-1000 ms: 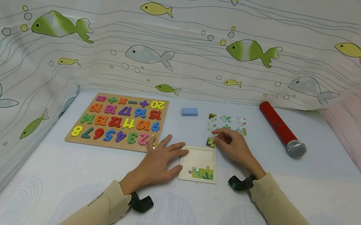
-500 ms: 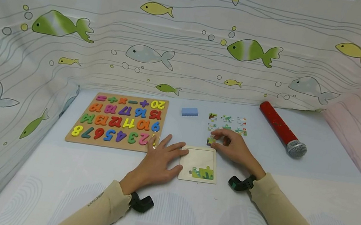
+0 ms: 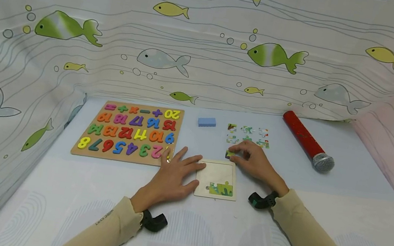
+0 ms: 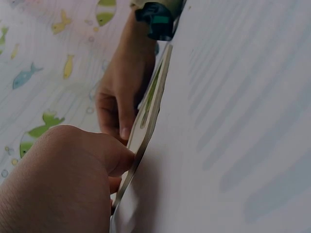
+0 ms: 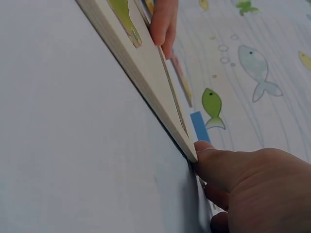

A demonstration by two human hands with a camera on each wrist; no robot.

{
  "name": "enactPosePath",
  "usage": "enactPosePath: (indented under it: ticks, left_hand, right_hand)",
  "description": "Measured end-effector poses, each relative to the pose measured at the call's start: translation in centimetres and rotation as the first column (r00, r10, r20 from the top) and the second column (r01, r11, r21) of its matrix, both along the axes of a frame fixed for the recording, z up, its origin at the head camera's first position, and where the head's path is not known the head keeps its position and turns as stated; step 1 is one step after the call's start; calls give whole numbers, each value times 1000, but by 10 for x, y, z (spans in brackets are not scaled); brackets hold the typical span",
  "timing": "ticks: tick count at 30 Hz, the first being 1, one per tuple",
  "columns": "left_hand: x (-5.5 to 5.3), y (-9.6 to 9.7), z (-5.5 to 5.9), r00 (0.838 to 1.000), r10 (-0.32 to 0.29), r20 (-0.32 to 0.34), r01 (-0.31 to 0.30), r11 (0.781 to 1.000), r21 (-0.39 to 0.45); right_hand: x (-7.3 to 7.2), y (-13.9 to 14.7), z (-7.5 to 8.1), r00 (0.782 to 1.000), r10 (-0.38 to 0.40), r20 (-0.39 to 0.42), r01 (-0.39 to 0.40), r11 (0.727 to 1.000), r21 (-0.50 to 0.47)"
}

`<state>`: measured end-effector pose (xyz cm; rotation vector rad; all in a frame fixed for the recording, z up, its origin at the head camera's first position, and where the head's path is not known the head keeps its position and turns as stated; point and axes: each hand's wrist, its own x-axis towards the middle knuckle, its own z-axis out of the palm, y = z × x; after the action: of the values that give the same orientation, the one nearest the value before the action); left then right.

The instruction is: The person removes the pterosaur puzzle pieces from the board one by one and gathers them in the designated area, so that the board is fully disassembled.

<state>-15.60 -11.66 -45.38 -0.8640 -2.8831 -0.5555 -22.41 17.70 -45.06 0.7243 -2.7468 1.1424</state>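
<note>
A pale wooden puzzle tray lies on the table between the hands. Joined green jigsaw pieces fill its lower right corner. My left hand is spread flat, with fingertips and thumb on the tray's left edge. Beyond the tray's top right corner, my right hand pinches a small green and dark puzzle piece between thumb and forefinger, partly hidden by the fingers. In the right wrist view, the right thumb is close to the tray's corner and the piece is hidden.
Several loose puzzle pieces lie in two rows behind the right hand. A number board sits at the left, partly under the left fingers. A blue block stands at the back, and a red microphone lies at the right.
My right thumb and forefinger have closed in on the green and dark piece, covering more of it. The left hand and the tray have stayed in place.
</note>
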Motion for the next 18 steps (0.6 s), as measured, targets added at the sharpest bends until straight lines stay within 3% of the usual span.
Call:
enactPosePath:
  ticks: [18]
  left_hand:
    - [0, -1, 1, 1000, -3, 5, 3, 1000, -1]
  right_hand:
    - [0, 1, -4, 999, 3, -47, -1, 999, 40]
